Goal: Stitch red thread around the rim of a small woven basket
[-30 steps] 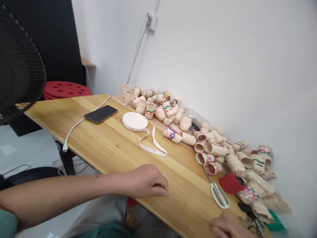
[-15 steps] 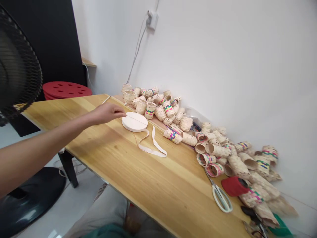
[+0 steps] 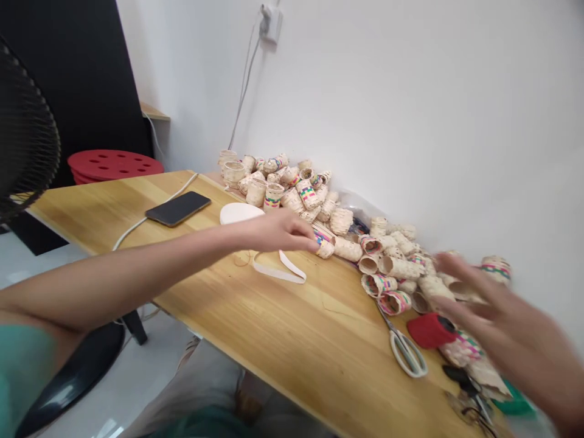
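Note:
My left hand [image 3: 289,231] reaches across the table, its thumb and fingers closed on the near end of a small woven basket [image 3: 325,246] with a coloured band. Partly behind that arm sits a flat white roll of ribbon [image 3: 241,212]. Its loose tail [image 3: 283,274] loops on the wood. On the right, my right hand [image 3: 493,322] hovers blurred with fingers spread and nothing in them. Beyond its fingertips lie several woven baskets [image 3: 401,272]. A red spool of thread [image 3: 431,330] and white-handled scissors [image 3: 408,353] are to its left.
More woven baskets [image 3: 308,193] are heaped along the wall. A dark phone [image 3: 179,208] rests over a white cable on the wooden table [image 3: 292,322]. Dark-handled tools [image 3: 460,378] lie near the right end. A fan [image 3: 27,128] and red stools [image 3: 116,163] stand at left.
My left hand has left the ribbon roll and moved right to the small woven basket. My right hand has come into view. The phone now shows, and the view has shifted slightly.

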A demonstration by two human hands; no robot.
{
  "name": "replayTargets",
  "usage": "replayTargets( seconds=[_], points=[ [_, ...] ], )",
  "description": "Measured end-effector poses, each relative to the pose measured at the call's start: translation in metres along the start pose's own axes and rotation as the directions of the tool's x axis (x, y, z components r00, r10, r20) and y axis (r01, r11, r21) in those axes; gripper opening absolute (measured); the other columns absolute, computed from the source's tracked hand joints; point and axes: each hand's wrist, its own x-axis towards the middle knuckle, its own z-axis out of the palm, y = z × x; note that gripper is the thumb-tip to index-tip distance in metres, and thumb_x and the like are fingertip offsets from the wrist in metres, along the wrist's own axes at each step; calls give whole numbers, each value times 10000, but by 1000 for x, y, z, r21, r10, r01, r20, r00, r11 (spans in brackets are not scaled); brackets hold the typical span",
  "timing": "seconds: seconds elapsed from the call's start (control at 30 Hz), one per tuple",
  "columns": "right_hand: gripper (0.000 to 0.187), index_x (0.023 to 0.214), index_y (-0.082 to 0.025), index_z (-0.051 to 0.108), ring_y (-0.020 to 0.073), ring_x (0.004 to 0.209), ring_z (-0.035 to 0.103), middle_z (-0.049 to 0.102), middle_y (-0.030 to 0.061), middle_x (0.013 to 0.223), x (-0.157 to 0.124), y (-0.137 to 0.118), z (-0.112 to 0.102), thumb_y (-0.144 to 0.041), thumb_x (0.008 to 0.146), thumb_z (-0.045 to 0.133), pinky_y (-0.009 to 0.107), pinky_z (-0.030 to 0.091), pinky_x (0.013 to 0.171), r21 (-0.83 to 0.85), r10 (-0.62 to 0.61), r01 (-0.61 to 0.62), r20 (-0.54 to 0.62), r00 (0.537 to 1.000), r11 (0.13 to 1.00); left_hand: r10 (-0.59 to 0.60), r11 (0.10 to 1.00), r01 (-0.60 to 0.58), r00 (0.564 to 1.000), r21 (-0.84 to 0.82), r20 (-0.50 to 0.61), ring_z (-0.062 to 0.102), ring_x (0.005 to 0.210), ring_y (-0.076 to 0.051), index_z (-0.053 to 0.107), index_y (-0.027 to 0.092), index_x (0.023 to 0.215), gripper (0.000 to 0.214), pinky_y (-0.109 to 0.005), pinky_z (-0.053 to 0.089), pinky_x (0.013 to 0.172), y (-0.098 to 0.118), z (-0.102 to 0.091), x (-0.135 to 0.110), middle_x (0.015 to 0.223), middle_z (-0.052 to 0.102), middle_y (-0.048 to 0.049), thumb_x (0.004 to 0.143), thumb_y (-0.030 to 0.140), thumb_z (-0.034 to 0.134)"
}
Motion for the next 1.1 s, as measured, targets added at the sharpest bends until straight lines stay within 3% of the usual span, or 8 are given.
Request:
replayTargets(
  seconds=[0.07,0.13,0.2,0.27,0.4,0.63,0.83,1.1],
  points=[
    [816,1418,-367,397,229,718,654,535,83,1356,-7,-27,27,-534,687,720,442,524,729,67,-122,107,300,946,992,119,988,-113,992,-106,45,402,545,-75,690,115,718,306,-193,262,500,21,27,18,575,509,27,799,389,579],
    [828,1482,-314,263,202,779,656,579,81,1294,-12,-44,52,-495,775,653,371,530,719,219,-168,80,422,891,973,166,969,-155,985,-192,47,350,510,-63,676,106,691,314,-195,229,483,30,47,31,536,459,40,791,389,582],
    [658,1404,-223,429,176,696,634,694,50,929,-15,-44,66,-488,822,585,293,504,623,261,-137,20,438,889,965,159,960,-149,987,-237,23,325,497,-60,661,102,661,329,-197,213,477,27,61,38,518,431,46,767,407,600],
    [436,1112,-185,663,159,615,587,625,5,653,-18,-28,63,-501,838,539,253,450,566,171,-81,14,391,917,985,111,969,-102,994,-225,25,314,495,-62,653,107,650,337,-197,215,479,12,68,39,514,415,50,741,430,619],
    [400,803,-204,694,167,640,566,638,11,668,-35,36,34,-562,796,515,260,420,608,-137,76,-54,158,985,989,-48,998,50,998,-29,42,353,509,-77,642,128,652,320,-198,253,494,-35,69,32,536,455,44,747,429,592],
    [500,651,-202,647,238,561,579,629,60,555,-109,141,40,-645,645,415,308,400,517,-277,400,-401,-62,914,873,-167,964,192,975,182,-146,410,531,-111,608,146,596,302,-233,223,520,-107,51,6,553,535,15,772,384,545],
    [506,743,-207,639,275,707,621,705,112,742,-140,156,68,-630,711,362,323,420,579,-261,468,-490,-146,872,832,-162,932,219,965,290,-207,498,612,-143,677,179,701,274,-238,255,559,-126,50,-10,666,641,-15,795,387,525],
    [492,733,-201,633,271,730,618,706,110,770,-137,151,66,-623,711,379,329,422,609,-222,464,-492,-168,870,842,-146,923,229,952,308,-270,418,527,-128,677,168,686,313,-265,179,536,-132,41,-12,560,574,4,812,415,531]
  ],
)
